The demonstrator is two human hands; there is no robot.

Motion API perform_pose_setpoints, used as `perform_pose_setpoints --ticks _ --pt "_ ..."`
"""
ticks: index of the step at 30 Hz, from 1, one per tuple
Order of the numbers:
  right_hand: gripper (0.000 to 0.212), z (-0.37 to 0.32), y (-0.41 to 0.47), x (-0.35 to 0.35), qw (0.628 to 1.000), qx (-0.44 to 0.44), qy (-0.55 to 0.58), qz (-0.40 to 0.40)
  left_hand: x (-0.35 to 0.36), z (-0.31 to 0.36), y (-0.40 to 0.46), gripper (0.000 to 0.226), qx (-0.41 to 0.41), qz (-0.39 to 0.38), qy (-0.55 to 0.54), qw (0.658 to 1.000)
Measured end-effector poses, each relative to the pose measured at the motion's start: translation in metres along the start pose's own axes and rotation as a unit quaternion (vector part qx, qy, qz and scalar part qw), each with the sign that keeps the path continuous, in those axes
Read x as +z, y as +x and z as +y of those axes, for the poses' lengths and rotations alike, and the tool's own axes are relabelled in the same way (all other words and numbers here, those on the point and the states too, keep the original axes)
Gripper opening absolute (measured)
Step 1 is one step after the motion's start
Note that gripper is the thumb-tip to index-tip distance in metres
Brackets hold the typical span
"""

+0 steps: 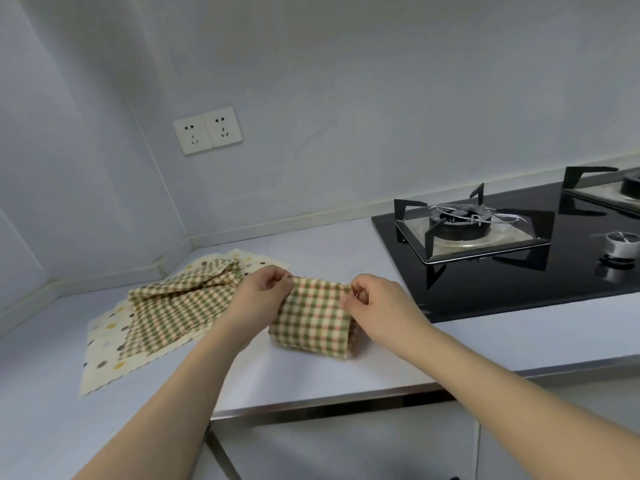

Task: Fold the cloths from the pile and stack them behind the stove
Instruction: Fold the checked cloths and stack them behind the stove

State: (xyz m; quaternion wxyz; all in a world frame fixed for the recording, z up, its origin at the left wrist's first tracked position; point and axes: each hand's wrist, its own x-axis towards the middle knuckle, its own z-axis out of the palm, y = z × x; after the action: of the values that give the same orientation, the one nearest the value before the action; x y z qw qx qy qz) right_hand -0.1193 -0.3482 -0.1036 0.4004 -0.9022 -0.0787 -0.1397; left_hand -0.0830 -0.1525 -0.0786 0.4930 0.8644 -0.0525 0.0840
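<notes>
On the pale counter (pixel 311 372), just left of the black stove (pixel 519 258), the person's left hand (pixel 266 289) and right hand (pixel 374 296) each pinch an upper corner of the red-and-green checked cloth (pixel 315 317), fingers clamped on the fabric, its folded bulk sagging to rest on the surface below. Its held edge runs left to right between the hands, the right hand nearer the stove. To the left lies the pile (pixel 173 306), a green checked cloth over a dotted one; the strip behind the stove looks narrow, but the counter between is open.
</notes>
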Motion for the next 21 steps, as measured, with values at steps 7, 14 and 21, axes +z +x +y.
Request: perform_pose_setpoints --ticks 7,14,21 --pt "0.021 0.032 0.041 0.009 0.992 0.031 -0.120 0.000 0.046 -0.017 0.047 0.013 0.029 0.028 0.203 0.978" --pt "0.017 0.046 0.045 0.020 0.977 -0.009 -0.206 0.054 0.067 -0.030 0.051 0.017 0.083 0.071 0.373 0.921" --pt "0.022 0.042 0.042 0.023 0.954 -0.173 -0.243 0.039 0.064 -0.033 0.049 0.015 0.114 0.074 0.341 0.930"
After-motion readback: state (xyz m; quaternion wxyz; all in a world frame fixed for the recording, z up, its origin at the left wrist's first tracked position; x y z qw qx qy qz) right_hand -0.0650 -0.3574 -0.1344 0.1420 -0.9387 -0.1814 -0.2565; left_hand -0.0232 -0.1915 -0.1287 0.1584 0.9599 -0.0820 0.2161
